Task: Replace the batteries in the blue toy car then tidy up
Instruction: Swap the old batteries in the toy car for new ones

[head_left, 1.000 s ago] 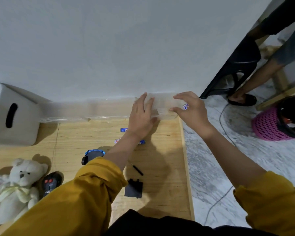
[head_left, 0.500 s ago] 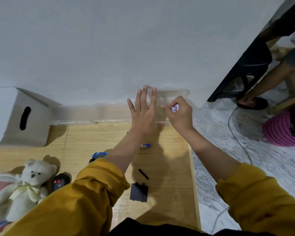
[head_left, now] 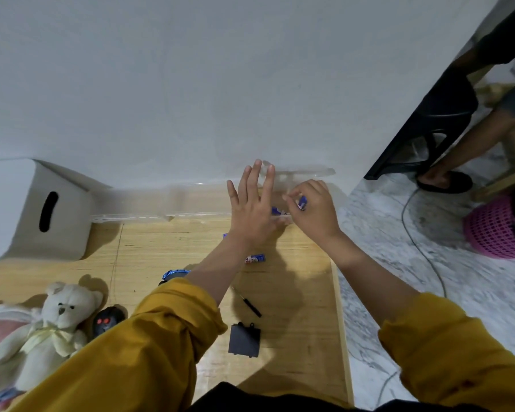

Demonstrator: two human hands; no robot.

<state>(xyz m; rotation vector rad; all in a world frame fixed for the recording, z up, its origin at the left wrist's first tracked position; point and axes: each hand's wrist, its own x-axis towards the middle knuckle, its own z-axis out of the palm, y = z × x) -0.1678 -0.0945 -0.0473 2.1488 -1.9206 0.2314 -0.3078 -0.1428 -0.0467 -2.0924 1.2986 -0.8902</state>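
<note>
Head view: at the tabletop's far right corner the left hand (head_left: 252, 209), fingers straight and spread, steadies the clear box (head_left: 298, 176) while the right hand (head_left: 312, 211) pinches a battery (head_left: 302, 202). Best lift it straight out (box held flat), then carry it to the blue toy car (head_left: 175, 275), half hidden under the left sleeve at mid-tabletop.

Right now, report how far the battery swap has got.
Done: the black rectangular battery cover lies off the car beside the small black screwdriver. In hand: the right hand pinches a blue battery at the clear plastic box, which the left hand steadies. Left: fit batteries into the blue toy car, refit cover, tidy.
</note>
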